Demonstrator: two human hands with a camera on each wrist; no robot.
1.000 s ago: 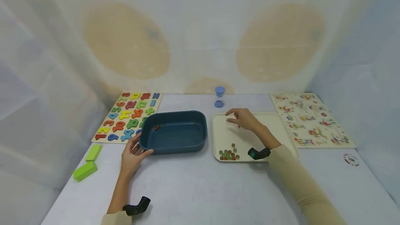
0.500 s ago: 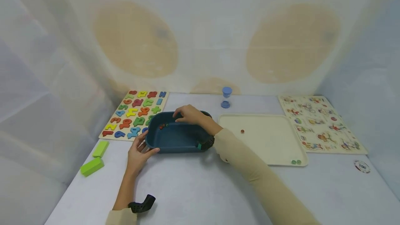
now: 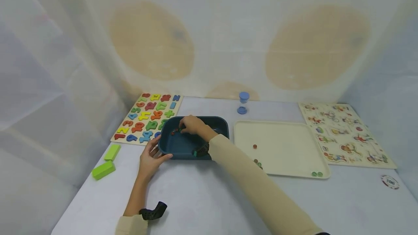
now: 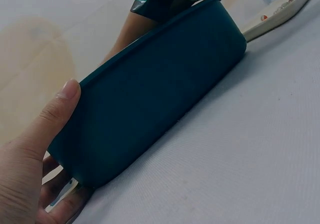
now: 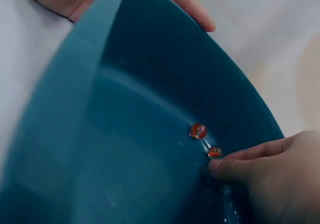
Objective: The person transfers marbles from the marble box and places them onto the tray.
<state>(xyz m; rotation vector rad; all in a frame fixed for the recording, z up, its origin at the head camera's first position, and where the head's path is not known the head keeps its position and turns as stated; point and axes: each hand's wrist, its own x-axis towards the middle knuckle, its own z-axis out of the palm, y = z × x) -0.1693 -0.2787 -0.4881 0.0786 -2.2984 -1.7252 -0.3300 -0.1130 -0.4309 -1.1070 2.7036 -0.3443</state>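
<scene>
A dark teal plastic tub [image 3: 177, 154] stands in front of me. My left hand [image 3: 150, 160] holds its left end, the thumb [image 4: 67, 94] on the near side at the corner and the other fingers around the end wall. Inside the tub reaches my right hand [image 3: 192, 124], its thumb and index finger pinching at an orange-streaked glass marble [image 5: 215, 152] by the far wall. Just beside that lies a red marble [image 5: 197, 130]. Part of the tub's floor is hidden by my right hand and wrist.
Right of the tub lies a cream tray [image 3: 287, 148] with one red marble [image 3: 255, 147], two green marbles [image 3: 316, 174] and others partly behind my sleeve. A number puzzle board [image 3: 147, 119], blue sand timer [image 3: 243, 102], picture puzzle [image 3: 346, 133], green blocks [image 3: 103, 170] and poker chip [image 3: 390, 181] surround them.
My right hand has gone from over the cream tray, leaving a red marble there, to the tub and down inside it. The left hand keeps its hold; the whole view has shifted slightly.
</scene>
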